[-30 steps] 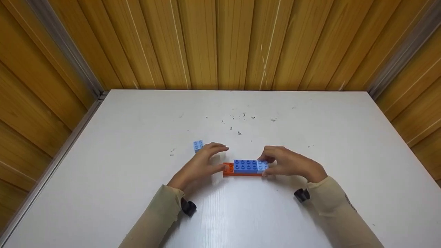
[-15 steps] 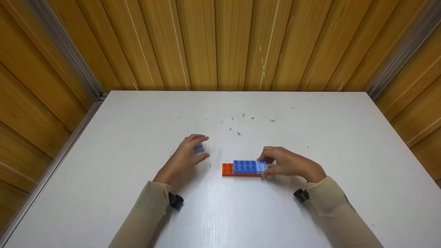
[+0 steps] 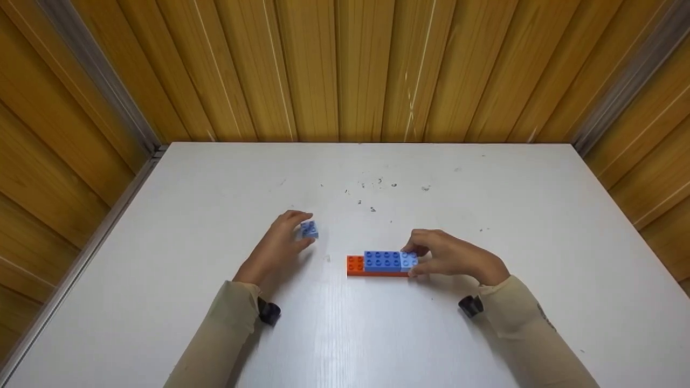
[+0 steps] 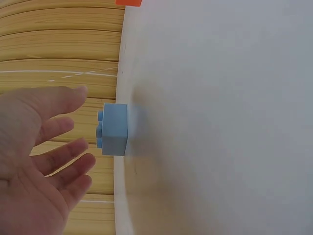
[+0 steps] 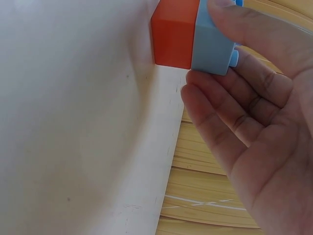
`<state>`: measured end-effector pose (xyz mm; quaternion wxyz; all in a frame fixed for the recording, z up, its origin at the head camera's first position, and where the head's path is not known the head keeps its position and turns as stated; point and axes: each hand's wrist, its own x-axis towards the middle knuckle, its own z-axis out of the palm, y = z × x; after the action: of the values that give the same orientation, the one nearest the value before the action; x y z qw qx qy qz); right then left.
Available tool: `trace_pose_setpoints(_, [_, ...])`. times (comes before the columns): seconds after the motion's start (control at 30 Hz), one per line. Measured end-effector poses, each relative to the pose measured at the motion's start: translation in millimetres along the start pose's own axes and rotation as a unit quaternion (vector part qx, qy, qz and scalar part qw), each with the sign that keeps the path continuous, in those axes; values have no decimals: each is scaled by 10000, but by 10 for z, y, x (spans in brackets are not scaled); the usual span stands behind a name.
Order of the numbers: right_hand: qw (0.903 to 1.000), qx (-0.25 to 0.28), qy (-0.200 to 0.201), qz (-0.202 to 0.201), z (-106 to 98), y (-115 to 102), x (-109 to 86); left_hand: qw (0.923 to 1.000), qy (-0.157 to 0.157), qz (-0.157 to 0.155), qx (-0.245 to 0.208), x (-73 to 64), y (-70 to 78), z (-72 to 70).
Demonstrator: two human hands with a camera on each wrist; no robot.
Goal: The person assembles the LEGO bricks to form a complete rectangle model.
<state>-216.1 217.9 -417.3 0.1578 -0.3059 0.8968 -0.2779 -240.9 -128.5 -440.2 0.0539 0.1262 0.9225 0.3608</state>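
A loose light blue toy brick (image 3: 309, 229) sits on the white table, studs up. My left hand (image 3: 275, 242) is spread around its left side, thumb and fingers apart; in the left wrist view a gap shows between that hand (image 4: 49, 152) and the brick (image 4: 115, 129). To the right, a long orange brick (image 3: 355, 264) carries a darker blue brick (image 3: 382, 261) in the middle and another light blue brick (image 3: 408, 260) at its right end. My right hand (image 3: 453, 256) pinches this end brick between thumb and fingers, hiding part of it; orange studs show bare on the left.
The white table (image 3: 485, 194) has small dark marks near its middle. Yellow wood-patterned walls (image 3: 356, 70) with metal corner strips enclose the back and sides. A small black device (image 3: 269, 311) sits at the left sleeve, and a similar black device (image 3: 471, 306) at the right.
My left hand has moved left, away from the orange brick's left end, to the loose light blue brick. The right hand keeps its place on the stacked bricks.
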Motion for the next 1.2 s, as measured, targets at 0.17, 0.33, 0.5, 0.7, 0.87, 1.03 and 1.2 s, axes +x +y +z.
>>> trace_pose_setpoints(0.17, [10000,-21,18,-83,8,7,3,9992,-96,-369,89,6,-21,-4])
trace_pose_setpoints(0.33, [9999,-58,27,-155,13,17,-5,9986,-144,-503,93,23,-43,8])
trace_pose_setpoints(0.5, [9999,12,18,-122,6,20,-22,9989,-161,-413,121,54,-45,43])
trace_pose_setpoints(0.7, [10000,16,-17,-84,-3,18,-28,9993,-145,-311,176,94,-23,89])
trace_pose_setpoints(0.87, [10000,22,-31,-62,-7,4,-21,9994,-98,-203,263,97,-23,94])
trace_pose_setpoints(1.03, [10000,24,3,-83,-13,-10,-16,9995,-48,-65,307,104,-22,84])
trace_pose_setpoints(1.2, [9999,32,44,-155,-15,-3,-17,9996,-54,26,269,113,-2,83])
